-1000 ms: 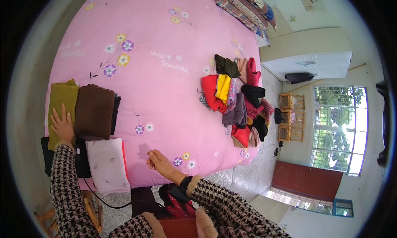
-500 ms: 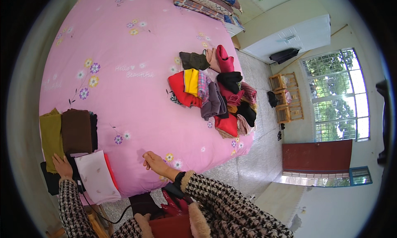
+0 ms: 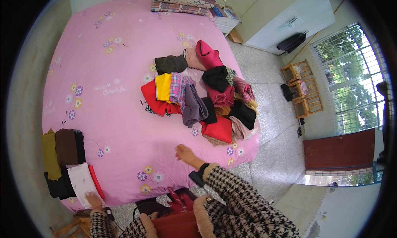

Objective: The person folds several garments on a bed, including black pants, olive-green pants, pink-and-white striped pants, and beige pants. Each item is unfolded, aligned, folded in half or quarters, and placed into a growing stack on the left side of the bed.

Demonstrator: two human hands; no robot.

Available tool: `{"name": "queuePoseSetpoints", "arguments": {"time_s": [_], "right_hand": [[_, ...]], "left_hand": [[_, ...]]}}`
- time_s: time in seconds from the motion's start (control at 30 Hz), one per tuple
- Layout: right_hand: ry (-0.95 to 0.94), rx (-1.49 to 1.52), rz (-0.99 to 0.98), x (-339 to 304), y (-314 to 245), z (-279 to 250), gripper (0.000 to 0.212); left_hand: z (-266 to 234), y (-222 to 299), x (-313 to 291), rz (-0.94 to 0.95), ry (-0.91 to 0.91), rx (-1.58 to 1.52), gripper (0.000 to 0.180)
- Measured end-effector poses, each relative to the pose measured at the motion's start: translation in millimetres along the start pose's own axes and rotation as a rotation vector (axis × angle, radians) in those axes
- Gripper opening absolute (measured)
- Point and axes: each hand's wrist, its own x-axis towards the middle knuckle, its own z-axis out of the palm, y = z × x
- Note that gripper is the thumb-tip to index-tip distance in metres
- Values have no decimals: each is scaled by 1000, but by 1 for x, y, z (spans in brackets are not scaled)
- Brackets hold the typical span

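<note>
My left hand [image 3: 94, 200] rests with fingers spread on a folded white garment [image 3: 81, 181] at the bed's near left corner. A red edge [image 3: 96, 182] shows along that garment's right side. Beside it lie a folded olive garment [image 3: 50, 155], a brown one [image 3: 66, 146] and black folded clothes [image 3: 58, 185]. My right hand [image 3: 186, 154] is over the pink bedspread [image 3: 124, 126], its fingers loosely bent and nothing visible in them. Farther right is a heap of loose clothes, with a yellow piece [image 3: 163, 87], a purple-grey one [image 3: 192, 107] and a red one [image 3: 219, 129].
Folded quilts [image 3: 182, 6] are stacked at the far edge of the bed. To the right, past the tiled floor [image 3: 275, 126], stands a wooden rack [image 3: 302, 89] below a barred window. A wooden stool [image 3: 76, 225] is near my left forearm.
My left hand has moved from the olive garment onto the white one. My right hand has shifted right towards the clothes heap, and its fingers have loosened. The view has turned right.
</note>
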Motion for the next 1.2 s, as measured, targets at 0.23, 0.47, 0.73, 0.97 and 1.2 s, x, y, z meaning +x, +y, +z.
{"name": "queuePoseSetpoints", "arguments": {"time_s": [0.23,0.47,0.73,0.97,1.2], "right_hand": [[347,-324,-59,49,44,-205,21],[667,-206,-17,92,8,-319,18],[863,-851,-189,105,-39,-381,44],[801,-897,-177,137,-37,-397,36],[970,-803,-516,128,-71,-406,18]], "left_hand": [[46,128,-114,326,-58,-332,28],[-38,209,-151,216,-234,-706,31],[-80,210,-169,27,-170,-780,30],[-88,205,-197,-71,-294,-611,35],[-77,214,-199,-117,-320,-626,39]]}}
